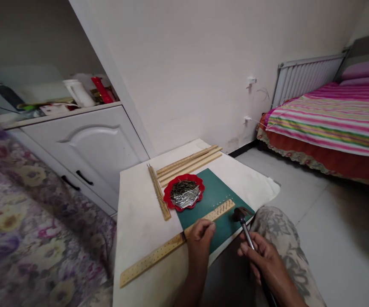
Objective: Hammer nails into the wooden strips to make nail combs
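Note:
My right hand (262,256) is wrapped round the handle of a hammer (248,234). The hammer's dark head lies over the right corner of a green mat (208,181), near the end of a long wooden strip (158,254). Rows of small holes run along the strip, and several nails (225,207) stand up at its right end. Curled over the middle of the strip is my left hand (201,234), thumb and fingers drawn together; what they hold, if anything, is hidden. A red scalloped dish (168,190) full of loose nails (186,197) sits beyond it.
More wooden strips (189,164) lie at the table's back, others (158,194) left of the dish. The table (136,204) has a pale cover. A cabinet (85,140) and floral curtain (43,238) stand left, a bed (328,119) right. My patterned knee (277,221) is near the table edge.

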A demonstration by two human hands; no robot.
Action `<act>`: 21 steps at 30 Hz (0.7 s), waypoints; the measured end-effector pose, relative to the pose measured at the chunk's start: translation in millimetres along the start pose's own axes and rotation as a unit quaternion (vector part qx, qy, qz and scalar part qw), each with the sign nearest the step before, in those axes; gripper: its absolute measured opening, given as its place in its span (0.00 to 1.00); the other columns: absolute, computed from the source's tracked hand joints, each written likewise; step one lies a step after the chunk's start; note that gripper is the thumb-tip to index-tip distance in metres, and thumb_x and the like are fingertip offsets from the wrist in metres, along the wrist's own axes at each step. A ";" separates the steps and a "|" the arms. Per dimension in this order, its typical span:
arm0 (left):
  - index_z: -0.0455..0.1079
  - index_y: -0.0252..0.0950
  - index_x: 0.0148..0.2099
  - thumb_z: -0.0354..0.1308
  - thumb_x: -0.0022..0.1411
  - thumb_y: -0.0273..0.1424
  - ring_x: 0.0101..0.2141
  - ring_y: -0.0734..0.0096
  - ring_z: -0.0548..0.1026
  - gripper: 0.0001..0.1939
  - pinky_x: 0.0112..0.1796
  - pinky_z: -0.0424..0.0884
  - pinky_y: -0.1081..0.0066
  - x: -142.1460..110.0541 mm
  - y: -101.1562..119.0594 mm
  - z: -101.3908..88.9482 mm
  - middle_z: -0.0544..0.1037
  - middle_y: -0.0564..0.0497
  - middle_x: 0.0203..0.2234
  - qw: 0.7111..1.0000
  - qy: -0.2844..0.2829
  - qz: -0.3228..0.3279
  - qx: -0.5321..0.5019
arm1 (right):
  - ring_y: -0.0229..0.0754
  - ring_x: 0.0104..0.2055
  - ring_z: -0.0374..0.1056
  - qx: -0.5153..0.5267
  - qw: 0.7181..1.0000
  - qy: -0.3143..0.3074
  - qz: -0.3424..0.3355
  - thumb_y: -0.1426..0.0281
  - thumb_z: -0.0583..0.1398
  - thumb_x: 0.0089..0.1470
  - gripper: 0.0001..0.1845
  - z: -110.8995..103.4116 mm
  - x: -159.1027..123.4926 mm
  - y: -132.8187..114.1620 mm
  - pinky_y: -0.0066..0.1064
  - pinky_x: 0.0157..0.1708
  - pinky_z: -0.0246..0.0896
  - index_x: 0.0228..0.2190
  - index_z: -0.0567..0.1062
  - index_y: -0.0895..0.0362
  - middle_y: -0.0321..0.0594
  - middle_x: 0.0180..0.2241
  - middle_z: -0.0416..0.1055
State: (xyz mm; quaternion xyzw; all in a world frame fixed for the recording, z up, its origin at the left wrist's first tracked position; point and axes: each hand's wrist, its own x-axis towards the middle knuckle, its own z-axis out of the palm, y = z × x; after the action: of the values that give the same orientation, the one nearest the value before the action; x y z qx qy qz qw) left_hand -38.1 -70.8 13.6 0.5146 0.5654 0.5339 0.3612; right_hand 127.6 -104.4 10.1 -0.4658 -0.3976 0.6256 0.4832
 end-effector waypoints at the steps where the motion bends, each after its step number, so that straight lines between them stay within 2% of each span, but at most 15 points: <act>1: 0.70 0.34 0.28 0.56 0.55 0.38 0.28 0.73 0.69 0.11 0.31 0.64 0.75 8.6 2.1 -3.7 0.71 0.53 0.24 0.999 0.013 0.028 0.040 | 0.22 0.07 0.50 -0.005 1.000 -0.004 -0.001 0.56 0.62 0.47 0.20 -0.4 0.2 0.3 0.16 0.06 0.45 0.36 0.67 0.56 0.30 0.23 0.72; 4: 0.71 0.35 0.30 0.53 0.57 0.36 0.29 0.73 0.70 0.11 0.31 0.64 0.76 28.7 4.0 -7.3 0.72 0.53 0.26 0.989 0.023 0.077 0.124 | 0.21 0.07 0.50 -0.005 1.000 -0.017 -0.003 0.56 0.62 0.47 0.19 0.0 0.6 1.2 0.15 0.06 0.43 0.35 0.67 0.56 0.29 0.22 0.71; 7: 0.71 0.36 0.31 0.51 0.59 0.35 0.29 0.73 0.70 0.12 0.31 0.63 0.75 38.2 -0.8 -3.5 0.72 0.52 0.26 0.979 0.016 0.097 0.176 | 0.21 0.06 0.50 -0.008 1.000 -0.029 0.000 0.56 0.61 0.48 0.19 0.4 0.9 3.1 0.15 0.06 0.41 0.35 0.67 0.56 0.28 0.21 0.70; 13: 0.71 0.36 0.32 0.48 0.61 0.35 0.30 0.72 0.70 0.13 0.33 0.64 0.75 43.1 -11.8 0.6 0.72 0.52 0.27 0.968 0.014 0.111 0.224 | 0.22 0.07 0.50 -0.009 0.999 -0.032 0.008 0.56 0.61 0.47 0.19 -2.2 1.8 4.9 0.16 0.06 0.41 0.35 0.67 0.56 0.28 0.21 0.69; 21: 0.70 0.36 0.32 0.48 0.62 0.33 0.32 0.72 0.70 0.12 0.34 0.63 0.75 44.2 -13.3 1.7 0.72 0.52 0.29 0.958 0.003 0.117 0.262 | 0.22 0.07 0.49 -0.005 0.999 -0.038 0.012 0.57 0.61 0.48 0.18 -0.7 2.1 4.4 0.16 0.07 0.40 0.35 0.66 0.56 0.27 0.21 0.68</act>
State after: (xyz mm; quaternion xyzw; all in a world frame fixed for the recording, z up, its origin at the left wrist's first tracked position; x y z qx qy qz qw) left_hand -48.3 -26.2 6.6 0.6520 0.6224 0.4072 0.1475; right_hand 127.1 -103.2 5.3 -0.4488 -0.4127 0.6469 0.4580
